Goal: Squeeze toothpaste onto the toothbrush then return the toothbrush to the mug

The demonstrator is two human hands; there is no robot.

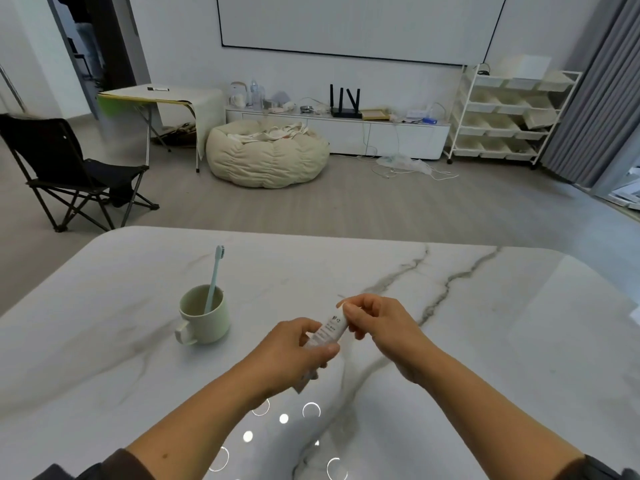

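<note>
Head view: both hands are holding a small white plastic toothpaste tube above the white grey-veined marble bench. The left hand is wrapping its grip shut around the tube's lower body; the right hand is pinching the cap end. At ten o'clock from the hands, a pale blue toothbrush is standing bristles-up in a pale green ceramic mug.
</note>
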